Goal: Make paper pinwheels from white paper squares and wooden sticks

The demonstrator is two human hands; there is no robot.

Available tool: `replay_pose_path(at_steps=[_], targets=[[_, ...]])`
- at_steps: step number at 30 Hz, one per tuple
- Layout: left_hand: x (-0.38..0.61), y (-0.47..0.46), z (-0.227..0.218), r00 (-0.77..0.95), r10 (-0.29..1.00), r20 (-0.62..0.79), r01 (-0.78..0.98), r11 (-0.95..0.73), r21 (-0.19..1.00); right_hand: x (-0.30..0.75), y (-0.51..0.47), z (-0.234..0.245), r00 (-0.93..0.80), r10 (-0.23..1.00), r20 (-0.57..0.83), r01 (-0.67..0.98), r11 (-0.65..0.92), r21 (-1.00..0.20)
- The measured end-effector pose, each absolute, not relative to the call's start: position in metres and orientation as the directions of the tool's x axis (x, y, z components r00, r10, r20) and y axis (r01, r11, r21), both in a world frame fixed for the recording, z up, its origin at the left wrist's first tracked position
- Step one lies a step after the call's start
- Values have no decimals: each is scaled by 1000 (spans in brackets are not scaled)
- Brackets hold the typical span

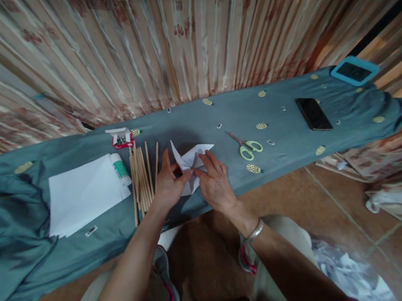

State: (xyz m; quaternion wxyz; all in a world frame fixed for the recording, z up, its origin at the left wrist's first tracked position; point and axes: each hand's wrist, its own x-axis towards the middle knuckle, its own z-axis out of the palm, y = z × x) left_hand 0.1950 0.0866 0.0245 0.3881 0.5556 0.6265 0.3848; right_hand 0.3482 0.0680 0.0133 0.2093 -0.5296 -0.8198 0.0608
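Observation:
A white paper pinwheel (198,154), its blades folded in toward the middle, is between my two hands above the cloth-covered table. My left hand (170,186) is closed on its left side, with thumb and finger pinching near the centre. From the right, my right hand (215,183) grips the paper, its fingertips over the right blade and thumb close to the centre. Whatever lies under the fingers is hidden. Just left of my left hand lie several thin wooden sticks (143,173). Green-handled scissors (246,147) rest to the right of my right hand.
White paper sheets (84,194) lie at left, a glue stick (121,170) by them. Behind the sticks stands an open red box (122,139) of small metal pieces. A phone (313,114) and a blue-framed tablet (355,70) are at right. A curtain (180,34) hangs behind the table.

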Motion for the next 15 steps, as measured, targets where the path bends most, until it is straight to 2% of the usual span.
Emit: replay_pose_path(at_steps=[7,15], targets=[[199,92,26,-42,995,88,534,-52,844,350,68,11,-356,883,306,842,445,-304],[204,91,32,-56,996,73,570,-28,821,351,67,13,-357,878,320,840,451,-302]])
